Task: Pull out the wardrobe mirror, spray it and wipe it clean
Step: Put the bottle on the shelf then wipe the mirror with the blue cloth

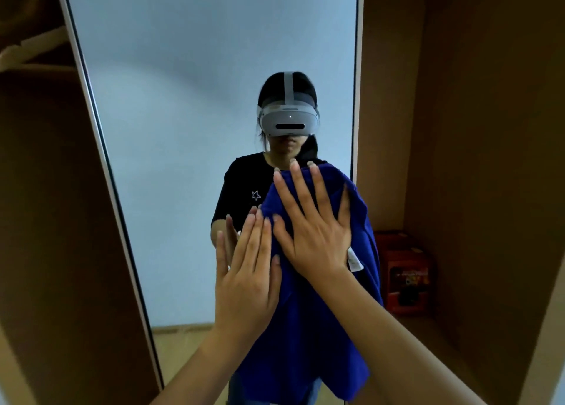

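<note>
The tall wardrobe mirror (171, 129) in its white frame stands straight ahead and fills the middle of the view. A blue cloth (308, 328) hangs flat against its lower right part. My right hand (315, 233) presses the cloth onto the glass with fingers spread and straight. My left hand (247, 270) lies flat just left of it, fingers straight, partly on the cloth's left edge and partly on the bare glass. The mirror reflects a person in a dark T-shirt wearing a headset.
Brown wardrobe panels flank the mirror: one on the left (46, 221) and a recess on the right (474, 160). A red-orange box (406, 273) sits on the recess floor at the lower right. A pale wooden floor shows in the reflection.
</note>
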Action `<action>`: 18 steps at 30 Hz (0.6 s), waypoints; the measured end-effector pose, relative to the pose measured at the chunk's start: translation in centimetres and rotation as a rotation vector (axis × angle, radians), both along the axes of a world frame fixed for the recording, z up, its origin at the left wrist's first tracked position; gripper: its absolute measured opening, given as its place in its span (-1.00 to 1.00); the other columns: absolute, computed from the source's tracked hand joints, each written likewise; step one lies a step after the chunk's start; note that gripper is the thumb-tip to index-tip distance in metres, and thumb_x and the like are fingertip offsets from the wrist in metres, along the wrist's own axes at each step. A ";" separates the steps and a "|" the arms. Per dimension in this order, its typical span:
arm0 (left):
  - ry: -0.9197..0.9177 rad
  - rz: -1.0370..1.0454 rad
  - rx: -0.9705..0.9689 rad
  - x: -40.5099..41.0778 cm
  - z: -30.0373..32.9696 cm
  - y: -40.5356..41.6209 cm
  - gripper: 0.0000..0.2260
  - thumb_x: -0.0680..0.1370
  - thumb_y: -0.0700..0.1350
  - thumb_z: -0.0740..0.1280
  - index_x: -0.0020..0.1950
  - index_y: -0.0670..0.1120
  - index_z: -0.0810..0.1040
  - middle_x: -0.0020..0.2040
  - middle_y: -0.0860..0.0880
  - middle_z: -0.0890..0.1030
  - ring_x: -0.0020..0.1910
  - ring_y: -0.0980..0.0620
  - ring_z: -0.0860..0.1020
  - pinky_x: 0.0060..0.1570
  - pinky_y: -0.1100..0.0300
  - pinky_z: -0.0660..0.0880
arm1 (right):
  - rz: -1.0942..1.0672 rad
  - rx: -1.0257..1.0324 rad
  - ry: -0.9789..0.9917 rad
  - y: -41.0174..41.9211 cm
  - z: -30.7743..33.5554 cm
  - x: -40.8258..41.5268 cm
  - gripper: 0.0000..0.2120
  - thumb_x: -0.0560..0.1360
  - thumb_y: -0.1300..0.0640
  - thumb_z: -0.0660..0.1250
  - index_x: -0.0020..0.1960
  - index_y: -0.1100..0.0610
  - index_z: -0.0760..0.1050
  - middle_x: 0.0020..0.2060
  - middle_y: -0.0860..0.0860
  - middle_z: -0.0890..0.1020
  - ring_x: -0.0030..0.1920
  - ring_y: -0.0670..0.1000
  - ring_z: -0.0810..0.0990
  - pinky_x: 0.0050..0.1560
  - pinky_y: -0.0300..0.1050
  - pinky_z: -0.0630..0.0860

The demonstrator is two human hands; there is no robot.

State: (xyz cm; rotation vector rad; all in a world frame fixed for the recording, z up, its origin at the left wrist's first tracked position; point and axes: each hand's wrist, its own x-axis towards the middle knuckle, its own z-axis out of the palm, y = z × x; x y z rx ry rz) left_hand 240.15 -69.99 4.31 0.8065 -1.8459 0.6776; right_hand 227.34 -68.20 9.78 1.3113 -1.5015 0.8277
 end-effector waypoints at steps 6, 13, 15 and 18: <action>0.051 -0.059 -0.046 -1.1 2.0 -0.6 -0.56 0.66 -0.09 0.06 0.51 -0.25 0.21 0.53 -0.16 0.21 0.54 -0.06 0.16 0.52 -0.14 0.01 | -0.020 -0.028 -0.039 0.1 2.1 -0.3 -0.45 0.61 -0.15 -0.01 0.57 -0.07 0.04 0.56 -0.05 0.10 0.56 0.01 -0.02 0.47 0.18 -0.28; 0.071 -0.023 -0.059 0.6 3.2 -2.3 -0.55 0.67 -0.07 0.03 0.52 -0.26 0.21 0.54 -0.16 0.20 0.56 -0.06 0.12 0.52 -0.15 0.00 | -0.021 -0.050 -0.027 -1.2 3.9 1.5 -0.42 0.60 -0.18 -0.03 0.58 -0.07 -0.02 0.57 -0.04 0.06 0.57 0.04 -0.06 0.46 0.23 -0.30; 0.104 -0.037 -0.048 0.9 2.3 -2.5 -0.54 0.67 -0.08 0.02 0.51 -0.28 0.20 0.54 -0.19 0.21 0.55 -0.08 0.13 0.52 -0.12 -0.01 | -0.009 -0.043 -0.006 -1.4 3.3 2.2 -0.42 0.59 -0.17 -0.01 0.57 -0.07 0.01 0.57 -0.05 0.06 0.56 0.02 -0.06 0.46 0.20 -0.33; 0.118 -0.019 -0.037 1.7 0.4 -2.6 -0.54 0.66 -0.08 0.02 0.51 -0.28 0.20 0.53 -0.20 0.22 0.55 -0.09 0.13 0.53 -0.10 -0.04 | 0.014 -0.026 0.023 -1.7 1.7 3.1 -0.42 0.59 -0.17 0.02 0.57 -0.07 0.02 0.57 -0.06 0.05 0.57 0.00 -0.09 0.46 0.18 -0.31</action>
